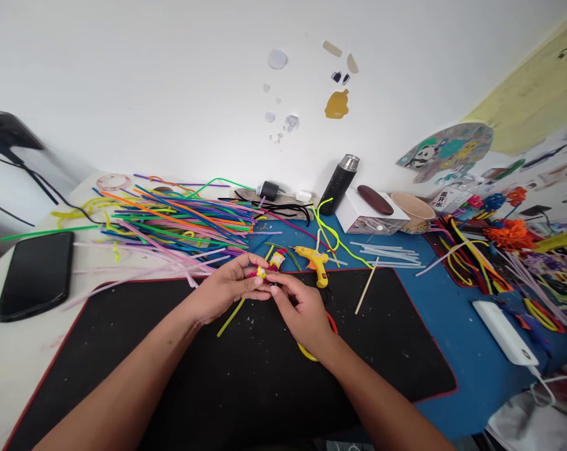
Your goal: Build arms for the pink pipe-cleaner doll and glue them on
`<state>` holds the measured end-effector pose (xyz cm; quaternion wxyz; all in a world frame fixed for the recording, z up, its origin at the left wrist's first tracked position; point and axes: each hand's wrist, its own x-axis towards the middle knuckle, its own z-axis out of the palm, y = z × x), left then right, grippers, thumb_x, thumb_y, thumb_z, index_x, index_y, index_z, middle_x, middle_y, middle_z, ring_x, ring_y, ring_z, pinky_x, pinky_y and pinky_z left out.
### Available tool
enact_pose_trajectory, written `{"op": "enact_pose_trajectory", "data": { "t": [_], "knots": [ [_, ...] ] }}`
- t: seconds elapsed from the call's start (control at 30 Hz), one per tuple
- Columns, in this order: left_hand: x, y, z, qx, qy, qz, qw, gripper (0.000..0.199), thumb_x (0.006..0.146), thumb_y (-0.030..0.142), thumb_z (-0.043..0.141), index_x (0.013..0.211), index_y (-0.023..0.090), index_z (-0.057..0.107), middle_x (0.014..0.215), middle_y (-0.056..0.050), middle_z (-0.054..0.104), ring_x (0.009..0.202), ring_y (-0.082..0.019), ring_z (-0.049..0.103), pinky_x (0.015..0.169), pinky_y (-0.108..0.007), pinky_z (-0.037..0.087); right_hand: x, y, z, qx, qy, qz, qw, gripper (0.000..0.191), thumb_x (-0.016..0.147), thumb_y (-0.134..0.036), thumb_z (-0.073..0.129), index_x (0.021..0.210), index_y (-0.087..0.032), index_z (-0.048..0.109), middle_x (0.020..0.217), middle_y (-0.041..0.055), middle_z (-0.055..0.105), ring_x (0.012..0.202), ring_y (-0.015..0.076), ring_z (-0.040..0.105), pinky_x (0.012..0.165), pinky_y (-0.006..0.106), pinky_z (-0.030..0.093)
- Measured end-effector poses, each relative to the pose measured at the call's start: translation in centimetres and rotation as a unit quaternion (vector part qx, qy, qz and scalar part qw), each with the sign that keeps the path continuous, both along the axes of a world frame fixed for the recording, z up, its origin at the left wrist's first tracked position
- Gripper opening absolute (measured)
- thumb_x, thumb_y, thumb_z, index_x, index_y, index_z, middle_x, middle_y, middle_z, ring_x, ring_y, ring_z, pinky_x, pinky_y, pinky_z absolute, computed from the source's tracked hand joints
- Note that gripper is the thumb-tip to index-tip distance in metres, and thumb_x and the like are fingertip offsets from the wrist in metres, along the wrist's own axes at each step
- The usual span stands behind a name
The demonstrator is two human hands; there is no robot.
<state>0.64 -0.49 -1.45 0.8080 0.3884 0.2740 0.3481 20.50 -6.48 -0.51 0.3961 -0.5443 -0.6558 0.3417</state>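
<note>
A small yellow and dark red pipe-cleaner piece [261, 273] is pinched between the fingers of my left hand [234, 285]. My right hand [306, 310] has its thumb and fingertips closed at the right end of that piece, touching it; the fingers partly cover it. Just behind lies a similar yellow and red pipe-cleaner figure [277, 258]. A yellow-green pipe cleaner [230, 317] lies below my left hand. Under my right wrist, a red and yellow loop [307, 352] shows only in part. A yellow hot glue gun [317, 263] rests beyond my right hand.
Many coloured pipe cleaners [184, 216] are heaped at the back left, near a phone [35, 275]. Behind stand a black thermos [339, 185] and a white box [372, 213]. Glue sticks [389, 252], a thin wooden stick [366, 287] and a white power bank [504, 332] lie rightward.
</note>
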Motion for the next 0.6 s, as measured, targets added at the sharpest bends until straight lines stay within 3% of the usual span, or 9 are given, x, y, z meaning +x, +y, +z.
{"op": "enact_pose_trajectory", "data": {
  "t": [0.1, 0.27, 0.47, 0.6],
  "knots": [
    [-0.01, -0.02, -0.08, -0.003, 0.0, -0.008, 1.0, 0.034, 0.086, 0.028, 0.087, 0.112, 0.02, 0.066, 0.095, -0.003, 0.078, 0.09, -0.019, 0.079, 0.087, -0.032, 0.064, 0.02, -0.02, -0.12, -0.004, -0.002, -0.002, 1.0, 0.03, 0.102, -0.032, 0.06, 0.125, -0.025, 0.078, 0.068, -0.0005, 0.068, 0.055, 0.0147, 0.054, 0.054, 0.026, 0.042],
    [0.01, -0.02, -0.15, 0.004, 0.004, -0.007, 1.0, 0.035, 0.086, 0.028, 0.087, 0.113, 0.02, 0.065, 0.094, -0.003, 0.078, 0.09, -0.019, 0.079, 0.086, -0.031, 0.064, 0.04, -0.02, -0.21, -0.005, 0.012, 0.001, 1.0, 0.029, 0.102, -0.031, 0.06, 0.124, -0.025, 0.078, 0.074, 0.0005, 0.071, 0.056, 0.014, 0.054, 0.055, 0.026, 0.042],
    [-0.04, -0.03, -0.3, 0.002, 0.017, -0.003, 1.0, 0.035, 0.087, 0.027, 0.086, 0.113, 0.02, 0.064, 0.098, -0.004, 0.078, 0.097, -0.021, 0.079, 0.088, -0.032, 0.064, 0.08, -0.02, 0.2, -0.002, 0.01, -0.013, 1.0, 0.028, 0.102, -0.032, 0.059, 0.121, -0.023, 0.078, 0.063, -0.0024, 0.061, 0.054, 0.0145, 0.052, 0.054, 0.026, 0.041],
    [0.01, -0.04, -0.21, 0.008, 0.016, -0.009, 1.0, 0.034, 0.087, 0.028, 0.086, 0.112, 0.02, 0.065, 0.094, -0.003, 0.077, 0.091, -0.019, 0.079, 0.088, -0.033, 0.064, 0.11, -0.05, 0.08, -0.004, 0.005, 0.003, 1.0, 0.03, 0.102, -0.035, 0.059, 0.123, -0.024, 0.078, 0.065, -0.002, 0.062, 0.053, 0.0139, 0.049, 0.052, 0.026, 0.04]
  ]
}}
